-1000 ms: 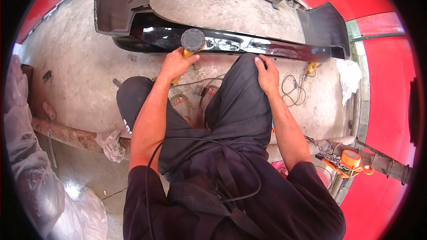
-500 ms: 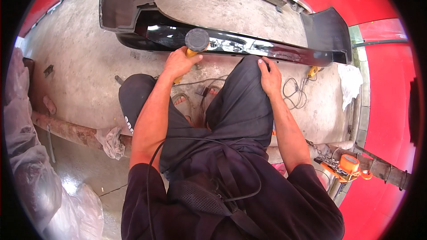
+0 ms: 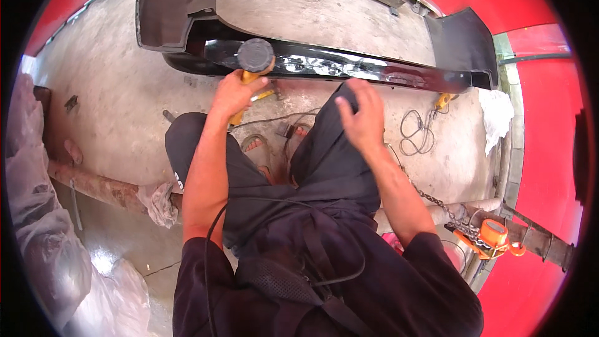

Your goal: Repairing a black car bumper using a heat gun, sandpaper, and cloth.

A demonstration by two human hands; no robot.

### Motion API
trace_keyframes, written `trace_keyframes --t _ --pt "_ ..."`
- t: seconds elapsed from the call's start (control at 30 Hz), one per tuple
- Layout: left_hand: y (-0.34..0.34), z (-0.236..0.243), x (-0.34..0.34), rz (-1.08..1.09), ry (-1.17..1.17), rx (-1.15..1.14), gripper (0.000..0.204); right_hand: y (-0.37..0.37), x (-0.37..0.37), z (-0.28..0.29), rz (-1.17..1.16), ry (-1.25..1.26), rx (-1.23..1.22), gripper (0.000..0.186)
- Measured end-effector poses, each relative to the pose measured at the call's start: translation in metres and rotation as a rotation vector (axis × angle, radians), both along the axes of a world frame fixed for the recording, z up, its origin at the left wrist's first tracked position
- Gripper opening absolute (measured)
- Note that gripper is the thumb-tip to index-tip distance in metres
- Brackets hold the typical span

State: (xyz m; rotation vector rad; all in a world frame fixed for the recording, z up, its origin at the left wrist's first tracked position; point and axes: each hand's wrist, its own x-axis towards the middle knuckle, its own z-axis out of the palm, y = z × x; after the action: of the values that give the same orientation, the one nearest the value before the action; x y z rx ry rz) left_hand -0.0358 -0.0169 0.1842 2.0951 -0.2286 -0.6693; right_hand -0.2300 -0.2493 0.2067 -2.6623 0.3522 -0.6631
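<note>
left hand [image 3: 232, 97]: fingers wrap a yellow-handled, round-headed black tool [image 3: 256, 57], apparently to support its weight. right hand [image 3: 364, 117]: fingers partly spread, empty, by the dark-trousered knee [image 3: 329, 105]. long glossy-black curved bumper [image 3: 399, 75] lies beyond both.

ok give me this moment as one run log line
left hand: gripping yellow-handled tool | right hand: open, at right knee, contact unclear | long black panel: lying crosswise ahead

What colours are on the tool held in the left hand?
Yellow body and a dark grey round end, best seen in the head view.
</note>
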Motion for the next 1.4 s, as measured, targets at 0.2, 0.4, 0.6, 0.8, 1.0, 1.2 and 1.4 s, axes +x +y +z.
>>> trace_keyframes --t 0.2,0.4,0.6,0.8,1.0,1.2,1.4 --pt "-0.048 -0.033 -0.042 -0.080 -0.108 -0.184 0.051 0.070 0.036 -0.041 0.018 0.228 0.845 0.060" --pt "-0.088 -0.022 -0.104 -0.136 -0.001 -0.368 0.092 0.027 0.056 -0.032 -0.231 0.208 1.356 0.040" --pt "-0.076 -0.010 -0.085 -0.591 0.021 -0.335 0.084 -0.107 0.094 -0.019 -0.112 0.562 1.256 0.033" --pt "-0.068 -0.042 -0.065 -0.693 0.195 -0.208 0.068 -0.234 0.220 0.024 -0.077 0.817 1.010 0.054" --pt "-0.070 -0.108 -0.077 -0.711 0.057 0.038 0.063 -0.256 0.329 -0.084 0.012 1.095 0.770 0.063" --pt "-0.071 -0.112 -0.057 -0.720 0.103 0.031 0.055 -0.225 0.363 -0.156 0.164 1.503 0.784 0.067" --pt "-0.076 -0.112 -0.046 -0.744 0.134 0.044 0.056 -0.218 0.343 -0.205 0.135 1.624 0.853 0.069"
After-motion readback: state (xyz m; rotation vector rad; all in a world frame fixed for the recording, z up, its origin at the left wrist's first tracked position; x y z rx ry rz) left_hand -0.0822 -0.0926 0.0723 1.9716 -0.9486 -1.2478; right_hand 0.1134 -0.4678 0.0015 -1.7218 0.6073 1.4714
